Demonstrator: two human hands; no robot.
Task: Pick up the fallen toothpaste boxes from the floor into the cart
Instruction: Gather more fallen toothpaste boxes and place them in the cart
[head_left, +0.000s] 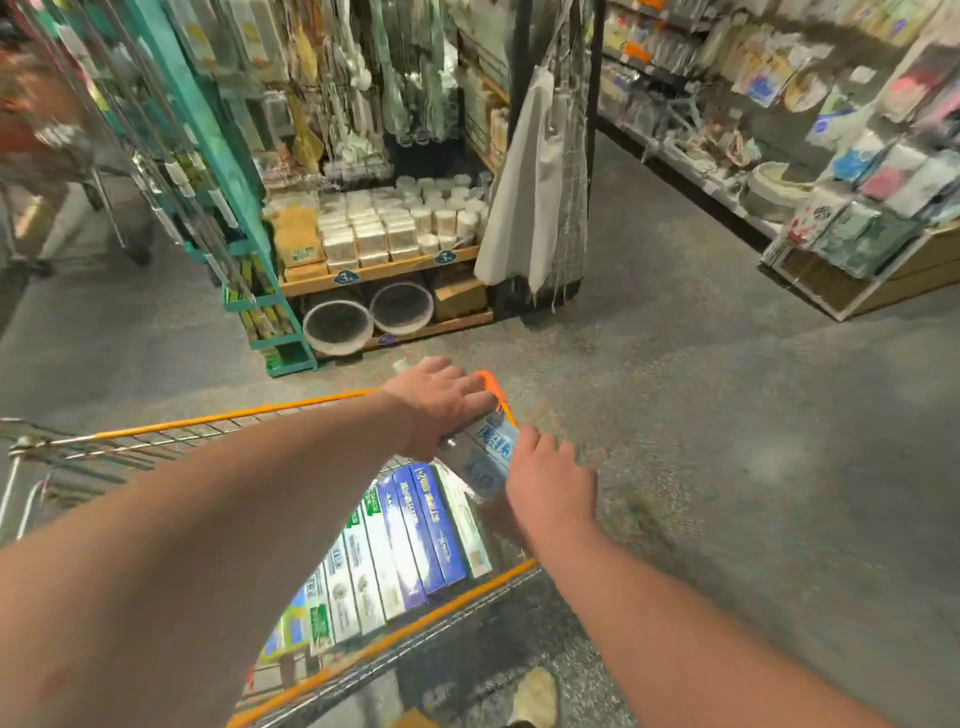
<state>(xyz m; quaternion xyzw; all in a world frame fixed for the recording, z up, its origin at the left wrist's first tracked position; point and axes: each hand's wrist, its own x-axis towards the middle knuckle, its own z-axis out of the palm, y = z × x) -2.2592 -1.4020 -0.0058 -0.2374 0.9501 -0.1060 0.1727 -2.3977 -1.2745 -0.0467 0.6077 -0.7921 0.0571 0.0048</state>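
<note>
Two bare hands reach out ahead of you over the far corner of the cart (218, 420); your left hand (441, 402) is clasped from above around a pale blue toothpaste box (491, 452), fingers curled over its upper end, right by the orange corner of the cart's rim; your right hand (550, 486) sits just beside the lower end of that same box, palm down and fingers loosely spread, touching or nearly touching its edge; whether it actually grips the box cannot be told from this angle. The held box is tilted, its printed face turned up, and it hangs above the basket of the cart rather than on the floor. Below your forearms, a row of toothpaste boxes (400, 551) already lies side by side in the basket, white, green and dark blue ones, packed long edge to long edge. Grey speckled floor (727, 415) stretches to your right; a wooden display shelf (379, 267) stacked with pale containers stands ahead, with two round baskets (366, 317) tucked beneath it; a light shoe (535, 696) shows at the bottom edge, beside the cart. Motion blur softens much of the surroundings.
</note>
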